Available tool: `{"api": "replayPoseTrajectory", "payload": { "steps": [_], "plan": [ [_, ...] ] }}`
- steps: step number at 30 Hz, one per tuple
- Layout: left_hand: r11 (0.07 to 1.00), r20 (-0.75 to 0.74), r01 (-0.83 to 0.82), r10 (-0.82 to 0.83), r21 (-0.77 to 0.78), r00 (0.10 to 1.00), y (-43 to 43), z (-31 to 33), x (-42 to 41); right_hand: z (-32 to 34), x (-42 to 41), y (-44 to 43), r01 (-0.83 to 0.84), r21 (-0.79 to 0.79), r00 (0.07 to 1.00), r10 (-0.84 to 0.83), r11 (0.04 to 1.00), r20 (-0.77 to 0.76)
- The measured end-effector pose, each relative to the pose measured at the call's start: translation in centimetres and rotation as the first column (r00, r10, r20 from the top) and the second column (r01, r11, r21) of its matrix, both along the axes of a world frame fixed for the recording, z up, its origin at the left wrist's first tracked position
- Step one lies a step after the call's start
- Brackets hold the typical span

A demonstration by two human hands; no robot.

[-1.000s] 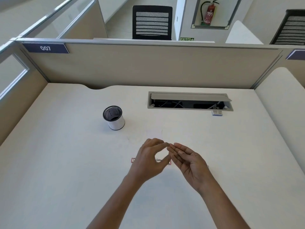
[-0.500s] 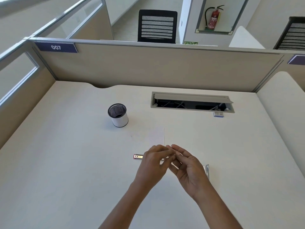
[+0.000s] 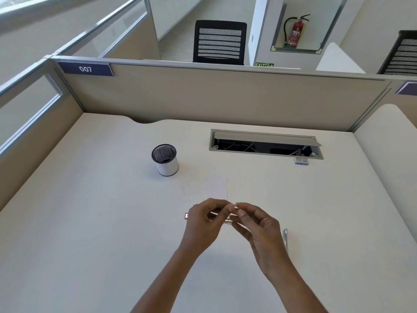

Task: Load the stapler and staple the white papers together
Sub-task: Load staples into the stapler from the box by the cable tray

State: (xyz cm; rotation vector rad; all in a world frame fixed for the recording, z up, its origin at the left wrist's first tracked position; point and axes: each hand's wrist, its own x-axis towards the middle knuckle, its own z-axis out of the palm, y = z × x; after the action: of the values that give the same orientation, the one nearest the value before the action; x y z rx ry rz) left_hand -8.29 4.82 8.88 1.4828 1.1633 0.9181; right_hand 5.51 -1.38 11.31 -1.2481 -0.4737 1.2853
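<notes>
- Standing over the desk (image 3: pixel 90 222), the person works at its near middle, so the step is best kept low over that bare surface, where a dropped piece lands in sight.
- White papers (image 3: pixel 216 188) lie flat just beyond the hands, to the right of the mesh pen cup (image 3: pixel 165 159); leaving them there keeps them ready for stapling.
- Left hand (image 3: pixel 203 224) and right hand (image 3: pixel 259 229) meet fingertip to fingertip, both pinched on something small and pale, probably a staple strip; I cannot tell for sure.
- Under the hands lies the stapler (image 3: pixel 222 219), its pink end poking out left and largely hidden; lining the strip up with its channel before pressing seems wise.
- A slim metal piece (image 3: pixel 284 239) rests right of the right wrist.
</notes>
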Motion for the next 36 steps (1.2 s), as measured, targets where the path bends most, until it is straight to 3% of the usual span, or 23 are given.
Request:
{"api": "replayPoseTrajectory", "payload": {
  "steps": [5, 15, 18, 24, 27, 30, 33, 36],
  "plan": [
    [0.989, 0.189, 0.026, 0.001, -0.144, 0.982, -0.1, 0.8, 0.3, -0.2, -0.2, 0.7, 0.025, 0.138, 0.944, -0.069, 0.99, 0.323],
    [0.961, 0.26, 0.047, 0.027, -0.274, 0.965, 1.1, 0.6, -0.4, -1.2, 0.1, 2.5, -0.163, 0.195, 0.798, 0.013, 0.967, 0.602],
    [0.944, 0.304, 0.061, 0.044, -0.325, 0.952, 2.0, 0.3, -1.0, -1.1, 0.1, 3.6, -0.197, 0.211, 0.768, 0.017, 0.957, 0.641],
    [0.923, 0.375, 0.082, 0.071, -0.376, 0.924, 3.9, 0.0, -1.7, -0.9, -0.5, 5.9, -0.244, 0.22, 0.79, 0.062, 0.944, 0.609],
    [0.918, 0.394, 0.018, 0.153, -0.397, 0.906, 5.2, -0.2, -2.0, -0.8, -0.9, 7.4, -0.246, 0.232, 0.801, 0.062, 0.941, 0.596],
    [0.908, 0.317, -0.186, 0.314, -0.375, 0.895, 7.1, -1.3, -3.0, -0.3, -1.2, 9.2, -0.222, 0.242, 0.819, 0.046, 0.945, 0.572],
    [0.874, 0.058, -0.442, 0.461, -0.201, 0.886, 9.6, -4.2, -4.8, 0.2, -1.4, 11.4, -0.214, 0.253, 0.838, 0.044, 0.944, 0.544],
    [0.85, -0.146, -0.525, 0.515, -0.039, 0.845, 11.3, -7.6, -6.6, 0.7, -1.9, 13.9, -0.207, 0.269, 0.84, 0.03, 0.941, 0.542]
  ]
}}
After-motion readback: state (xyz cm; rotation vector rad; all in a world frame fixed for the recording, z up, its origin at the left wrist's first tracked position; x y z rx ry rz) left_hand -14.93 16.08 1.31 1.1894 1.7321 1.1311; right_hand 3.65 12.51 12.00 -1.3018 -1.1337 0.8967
